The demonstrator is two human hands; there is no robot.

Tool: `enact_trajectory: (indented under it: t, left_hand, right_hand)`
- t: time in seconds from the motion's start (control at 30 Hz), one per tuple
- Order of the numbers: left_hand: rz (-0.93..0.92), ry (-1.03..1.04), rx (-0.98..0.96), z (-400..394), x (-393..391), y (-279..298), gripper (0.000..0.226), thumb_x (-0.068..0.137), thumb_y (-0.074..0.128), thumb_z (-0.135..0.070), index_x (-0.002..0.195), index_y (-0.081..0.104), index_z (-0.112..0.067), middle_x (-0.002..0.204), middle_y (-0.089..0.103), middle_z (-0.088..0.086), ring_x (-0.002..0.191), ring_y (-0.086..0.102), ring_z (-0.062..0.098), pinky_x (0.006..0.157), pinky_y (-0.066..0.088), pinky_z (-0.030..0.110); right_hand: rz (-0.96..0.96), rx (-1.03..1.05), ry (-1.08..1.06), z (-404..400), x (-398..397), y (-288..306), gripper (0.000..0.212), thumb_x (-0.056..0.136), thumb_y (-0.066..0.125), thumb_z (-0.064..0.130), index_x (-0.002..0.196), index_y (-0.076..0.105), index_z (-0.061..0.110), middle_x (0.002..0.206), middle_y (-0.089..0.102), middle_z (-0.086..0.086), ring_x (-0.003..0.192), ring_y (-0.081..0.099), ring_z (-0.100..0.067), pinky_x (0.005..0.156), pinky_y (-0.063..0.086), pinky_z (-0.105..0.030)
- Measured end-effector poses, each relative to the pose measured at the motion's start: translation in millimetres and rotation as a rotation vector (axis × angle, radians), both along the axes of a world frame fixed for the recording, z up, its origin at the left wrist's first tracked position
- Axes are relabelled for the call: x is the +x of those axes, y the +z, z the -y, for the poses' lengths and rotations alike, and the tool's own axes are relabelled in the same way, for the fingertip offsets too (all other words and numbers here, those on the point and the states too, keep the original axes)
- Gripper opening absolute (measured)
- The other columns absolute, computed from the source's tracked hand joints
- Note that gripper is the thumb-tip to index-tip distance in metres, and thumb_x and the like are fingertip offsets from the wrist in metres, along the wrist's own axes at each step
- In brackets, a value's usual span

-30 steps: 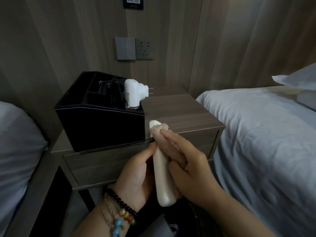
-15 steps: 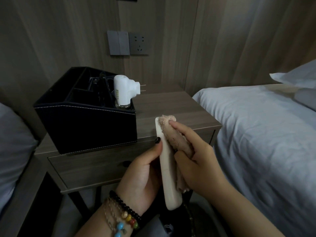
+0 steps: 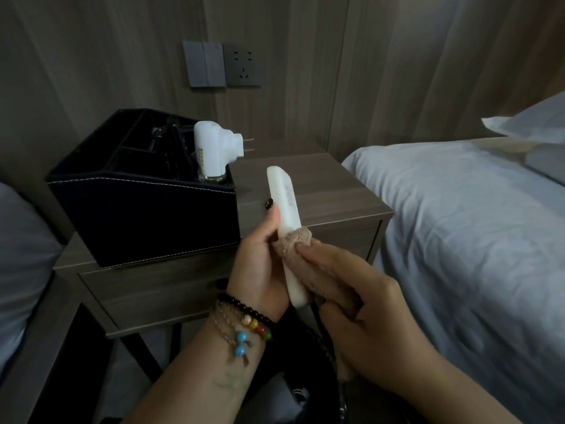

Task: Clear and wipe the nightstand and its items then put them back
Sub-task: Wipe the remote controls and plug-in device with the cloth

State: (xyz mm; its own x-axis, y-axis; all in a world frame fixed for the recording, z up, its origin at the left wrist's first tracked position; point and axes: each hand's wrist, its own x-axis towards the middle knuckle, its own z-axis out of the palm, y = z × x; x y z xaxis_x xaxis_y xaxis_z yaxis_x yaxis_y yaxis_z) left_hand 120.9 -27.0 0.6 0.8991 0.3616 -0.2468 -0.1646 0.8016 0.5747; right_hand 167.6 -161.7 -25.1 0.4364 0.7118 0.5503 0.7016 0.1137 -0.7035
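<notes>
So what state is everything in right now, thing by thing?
Remote: held upright in the left hand, off the nightstand.
Cloth: pressed on the remote by the right hand.
Black box: open-topped, on the nightstand.
White plug-in device: standing in the box, unplugged.
Wall socket: empty.

A white remote control (image 3: 286, 218) stands tilted in front of the wooden nightstand (image 3: 321, 191), a tan cloth (image 3: 298, 243) wrapped around its middle. On the nightstand's left, a black organizer box (image 3: 143, 218) holds a white plug-in device (image 3: 214, 153).
</notes>
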Motion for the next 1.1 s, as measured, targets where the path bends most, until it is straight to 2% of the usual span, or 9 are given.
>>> enact_trajectory:
  t: [0.13,0.3,0.43,0.63,0.73,0.83,0.9,0.97,1.1]
  left_hand:
    - [-0.073,0.182,0.058,-1.0,15.8,-2.2,0.047,0.088,0.056,-0.051,0.104,0.064,-0.007,0.077,0.057,0.005,0.06,0.056,0.017,0.056,0.05,0.029]
    - [-0.043,0.196,0.018,7.8,27.0,-8.5,0.053,0.086,0.059,-0.051,0.116,0.063,-0.008,0.088,0.058,0.007,0.07,0.054,0.02,0.067,0.045,0.034]
    - [-0.001,0.154,-0.01,16.6,26.2,-9.6,0.051,0.088,0.058,-0.05,0.118,0.064,-0.01,0.086,0.062,0.007,0.068,0.058,0.018,0.062,0.047,0.032]
    - [0.023,-0.082,-0.043,34.9,4.5,-5.0,0.039,0.079,0.059,-0.045,0.088,0.061,-0.007,0.072,0.054,0.004,0.064,0.055,0.015,0.065,0.051,0.026]
    - [0.097,-0.113,-0.01,31.4,-3.6,-2.5,0.029,0.08,0.057,-0.036,0.086,0.063,-0.008,0.078,0.062,0.004,0.071,0.062,0.013,0.071,0.054,0.024]
    - [0.099,-0.109,0.065,22.2,-15.4,1.8,0.031,0.083,0.055,-0.032,0.101,0.066,-0.009,0.09,0.067,0.006,0.08,0.067,0.016,0.078,0.056,0.028]
    - [0.07,-0.117,0.113,18.1,-26.7,2.8,0.034,0.088,0.052,-0.032,0.106,0.07,-0.01,0.095,0.07,0.007,0.085,0.07,0.018,0.076,0.059,0.03]
    - [-0.002,-0.12,0.167,13.0,-36.5,-2.7,0.032,0.089,0.052,-0.028,0.098,0.074,-0.008,0.091,0.072,0.012,0.08,0.072,0.022,0.066,0.059,0.03]
    - [-0.139,-0.006,0.401,0.0,-51.3,-13.4,0.035,0.074,0.066,-0.023,0.104,0.071,-0.006,0.102,0.069,0.02,0.09,0.065,0.029,0.079,0.053,0.036]
  right_hand:
    - [0.1,-0.031,0.016,20.6,6.6,-8.6,0.078,0.063,0.051,-0.013,0.131,0.061,0.024,0.14,0.054,0.005,0.131,0.048,-0.005,0.103,0.046,-0.027]
    - [0.088,-0.07,-0.002,46.2,14.6,-17.3,0.08,0.062,0.05,-0.012,0.129,0.061,0.03,0.142,0.052,0.012,0.132,0.047,-0.006,0.101,0.048,-0.031]
    - [0.136,-0.043,-0.068,49.4,10.2,-21.8,0.076,0.063,0.051,-0.012,0.127,0.064,0.027,0.142,0.053,0.008,0.132,0.048,-0.006,0.103,0.047,-0.029]
    - [-0.018,0.113,-0.15,21.9,-8.7,-14.8,0.063,0.071,0.049,-0.011,0.125,0.064,0.016,0.137,0.058,0.001,0.131,0.048,-0.005,0.104,0.046,-0.027]
    - [-0.249,0.187,-0.143,11.4,-14.6,1.0,0.063,0.071,0.048,-0.008,0.12,0.066,0.029,0.129,0.064,0.008,0.12,0.058,-0.004,0.094,0.05,-0.019]
    - [-0.367,0.185,-0.133,0.1,-19.6,9.8,0.065,0.075,0.05,-0.01,0.117,0.066,0.037,0.117,0.07,0.005,0.098,0.065,-0.002,0.081,0.052,-0.015]
    - [-0.359,0.205,-0.136,-9.8,-26.7,12.8,0.063,0.076,0.049,-0.007,0.12,0.065,0.034,0.122,0.067,0.009,0.107,0.064,-0.005,0.089,0.054,-0.023]
    - [-0.292,0.234,-0.143,-19.5,-33.5,14.4,0.061,0.074,0.049,-0.003,0.125,0.064,0.028,0.131,0.061,0.011,0.122,0.056,-0.004,0.099,0.051,-0.032]
    - [-0.217,0.239,-0.184,-31.3,-30.4,11.6,0.059,0.074,0.05,-0.003,0.126,0.063,0.021,0.137,0.056,0.008,0.129,0.046,0.004,0.106,0.043,-0.025]
